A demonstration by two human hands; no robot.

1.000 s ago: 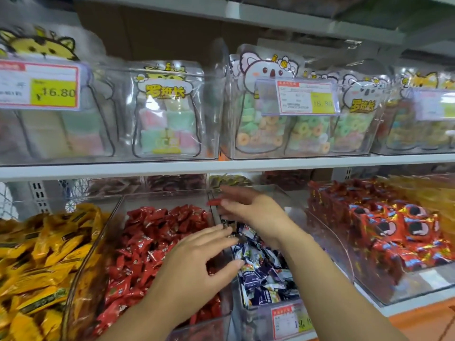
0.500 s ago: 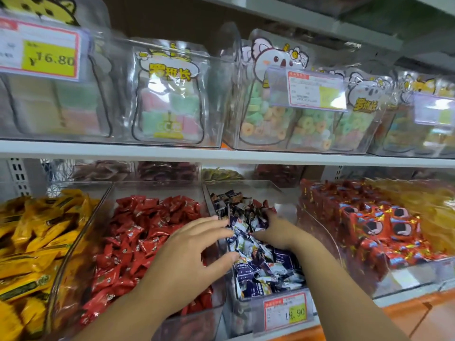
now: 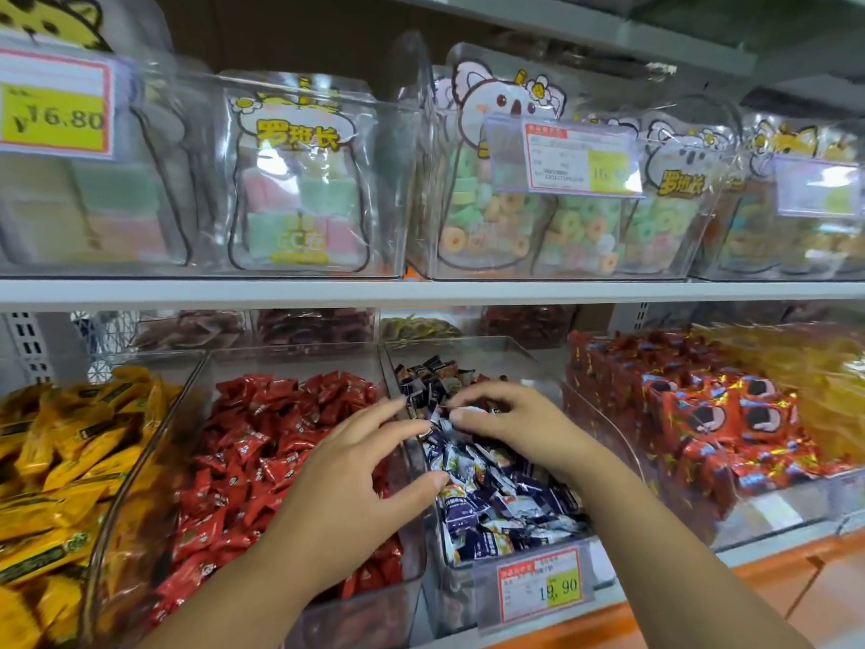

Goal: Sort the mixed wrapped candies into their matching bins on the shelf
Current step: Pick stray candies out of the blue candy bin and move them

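Two hands, left hand [image 3: 355,480] and right hand [image 3: 510,428], five heaps of wrapped sweets, one each: yellow candies [image 3: 61,461], red candies [image 3: 262,442], dark-blue candies [image 3: 505,498], red foil packs [image 3: 730,428], orange packs [image 3: 814,381], four price tags [image 3: 545,585], pieces per heap uncountable.

- Lit brightly and evenly from overhead; shadows soft.
- Glared in streaks across clear upper bins [image 3: 412,133].
- Smeared by motion blur at left price tag [image 3: 55,107]; bowed toward edges.

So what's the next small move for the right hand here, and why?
Probably reach the right hand to the reddish wrappers at the back of the blue-candy bin and pinch one: they look out of place among blue wrappers, and the red-candy bin sits just left.
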